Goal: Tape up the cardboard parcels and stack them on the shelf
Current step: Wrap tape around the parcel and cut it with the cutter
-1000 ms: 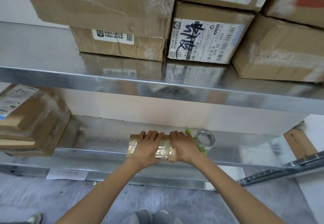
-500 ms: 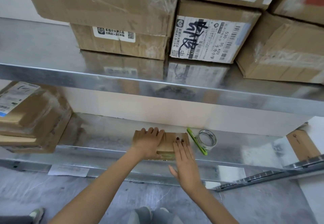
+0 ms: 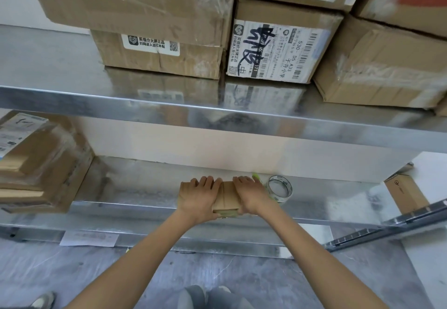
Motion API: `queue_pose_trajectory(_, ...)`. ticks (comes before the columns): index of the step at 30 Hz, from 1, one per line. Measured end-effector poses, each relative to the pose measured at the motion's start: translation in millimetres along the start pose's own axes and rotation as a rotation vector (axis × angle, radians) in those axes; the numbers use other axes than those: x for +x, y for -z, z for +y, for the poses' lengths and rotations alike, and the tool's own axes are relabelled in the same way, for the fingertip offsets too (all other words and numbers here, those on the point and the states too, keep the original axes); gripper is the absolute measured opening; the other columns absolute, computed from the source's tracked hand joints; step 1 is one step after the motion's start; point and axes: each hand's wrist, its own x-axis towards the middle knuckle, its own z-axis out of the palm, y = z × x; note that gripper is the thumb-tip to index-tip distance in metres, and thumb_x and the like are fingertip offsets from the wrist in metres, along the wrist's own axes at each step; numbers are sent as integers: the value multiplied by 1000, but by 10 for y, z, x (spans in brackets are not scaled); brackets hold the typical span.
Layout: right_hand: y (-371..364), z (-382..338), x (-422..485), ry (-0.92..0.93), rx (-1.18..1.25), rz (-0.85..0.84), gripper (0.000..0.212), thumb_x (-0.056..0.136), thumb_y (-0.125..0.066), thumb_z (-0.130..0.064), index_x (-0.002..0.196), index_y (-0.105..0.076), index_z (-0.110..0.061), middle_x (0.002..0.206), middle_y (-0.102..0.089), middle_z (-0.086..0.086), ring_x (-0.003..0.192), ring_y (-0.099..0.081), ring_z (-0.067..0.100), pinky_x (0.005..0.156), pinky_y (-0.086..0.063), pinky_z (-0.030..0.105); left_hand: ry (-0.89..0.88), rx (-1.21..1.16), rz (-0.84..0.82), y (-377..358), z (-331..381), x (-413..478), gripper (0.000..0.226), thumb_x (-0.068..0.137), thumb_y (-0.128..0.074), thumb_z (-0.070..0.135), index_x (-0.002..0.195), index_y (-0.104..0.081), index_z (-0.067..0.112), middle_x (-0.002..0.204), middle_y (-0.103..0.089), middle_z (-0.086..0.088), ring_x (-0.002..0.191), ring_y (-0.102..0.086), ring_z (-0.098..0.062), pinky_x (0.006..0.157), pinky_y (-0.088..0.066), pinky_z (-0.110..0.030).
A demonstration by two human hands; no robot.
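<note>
The shelf is bare sheet metal, silvery and smooth. It is glossy enough to mirror the boxes standing on it, and its lower level has a cloudy, mottled sheen. The small parcel is matt brown cardboard with glossy clear tape along its near edge. The tape roll is clear, shiny plastic film. The big box is creased brown cardboard under wrinkled, gleaming tape. The labelled box bears a smooth white paper label. The floor is grey, matt and scuffed.
</note>
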Motion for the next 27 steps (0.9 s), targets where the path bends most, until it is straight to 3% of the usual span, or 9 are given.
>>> queue_pose_trajectory(3,-53,40,-4,25,-64,179,83,54,-83,-43,122,-46,-11,120,-53,6,110,-52,28,96,-38,40,-25,-15,88,75,10,-7,100,36,-65,80,115,-60,19,100,-62,0,73,-61,-25,61,-46,-36)
queue_pose_trajectory(5,-153,36,-59,-38,-107,351,87,36,-87,-42,111,-56,-11,105,-58,5,95,-58,27,83,-45,36,-105,-86,142,166,-20,55,95,48,-69,73,122,-56,15,119,-58,-5,94,-63,-27,81,-49,-41)
queue_pose_trajectory(8,-359,-51,-157,-142,-46,508,95,32,-91,-25,118,-56,-6,114,-60,11,107,-58,32,95,-46,46,-21,-128,-31,263,-64,191,106,66,-74,61,148,-23,16,154,-26,-7,138,-35,-27,111,-30,-45)
queue_pose_trajectory(10,-527,-120,-237,-154,-7,526,103,34,-91,-22,125,-48,-3,121,-58,14,116,-55,35,103,-38,51,29,-60,-199,282,-38,237,116,68,-74,60,152,-8,15,161,-10,-6,146,-17,-26,116,-20,-50)
queue_pose_trajectory(18,-199,175,-55,3,239,227,86,59,-79,-41,133,-45,-13,127,-50,5,123,-44,25,106,-31,34,8,-61,-261,223,-24,266,102,69,-77,55,148,-23,19,161,-13,-1,147,-15,-25,115,-12,-54)
queue_pose_trajectory(21,-15,319,112,-43,499,-6,95,62,-83,-42,140,-37,-15,142,-39,7,136,-30,26,110,-28,34,-13,-53,-202,287,-49,220,108,72,-70,62,152,-10,20,162,-5,-4,149,-1,-25,116,-1,-60)
queue_pose_trajectory(23,-61,354,56,-150,684,38,108,60,-86,-41,148,-25,-21,155,-19,8,144,-16,26,115,-23,37,109,-177,-103,225,-114,98,115,75,-64,66,153,9,25,161,11,-5,148,13,-27,114,5,-62)
queue_pose_trajectory(25,-169,311,-62,-300,834,221,108,63,-86,-37,148,-23,-20,154,-20,8,142,-22,25,114,-27,37,348,-493,-95,158,-176,-31,118,78,-67,60,147,25,31,160,8,-14,147,-3,-36,115,-12,-58)
queue_pose_trajectory(27,-247,245,-141,-435,994,330,99,67,-83,-28,146,-25,-15,144,-41,9,131,-42,25,107,-37,36,350,-741,-149,122,-207,-124,121,82,-71,43,136,37,38,150,-20,-20,132,-37,-35,109,-36,-47)
